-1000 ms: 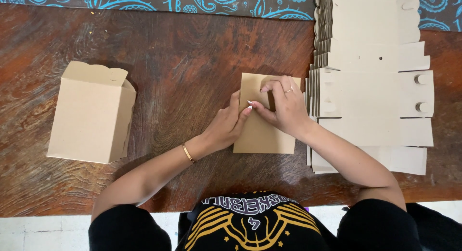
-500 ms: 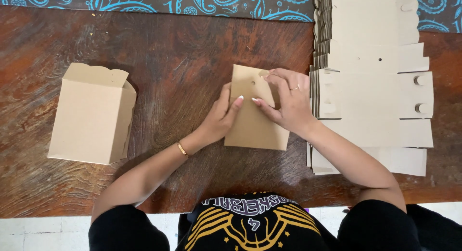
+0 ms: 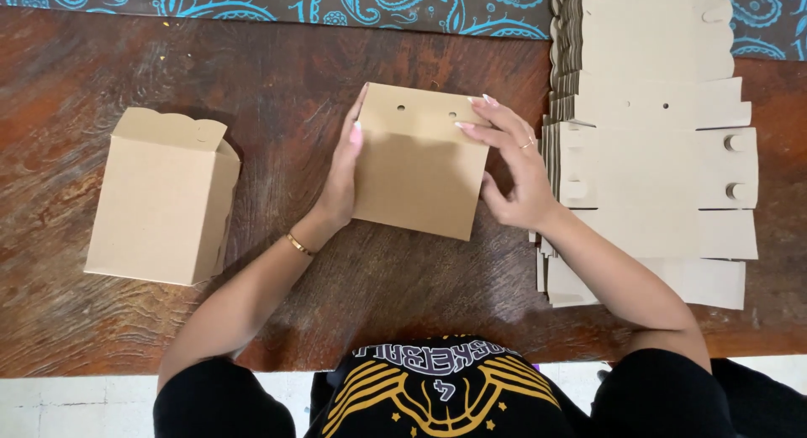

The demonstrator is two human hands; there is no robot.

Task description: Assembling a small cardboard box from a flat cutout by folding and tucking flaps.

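A tan cardboard box piece [image 3: 420, 165] with two small holes near its top edge stands on the dark wooden table [image 3: 378, 278] in front of me. My left hand [image 3: 340, 173] presses flat against its left side. My right hand [image 3: 513, 165] grips its right side, fingers resting over the top right corner. Both hands hold the piece between them.
A finished tan cardboard box [image 3: 160, 198] lies at the left of the table. A tall stack of flat die-cut cardboard blanks [image 3: 651, 139] fills the right side. A dark cloth with blue paisley pattern [image 3: 277, 1] runs along the far edge.
The cardboard piece has been opened out from a narrow folded shape into a wider box form. My hands have spread apart to its two sides.
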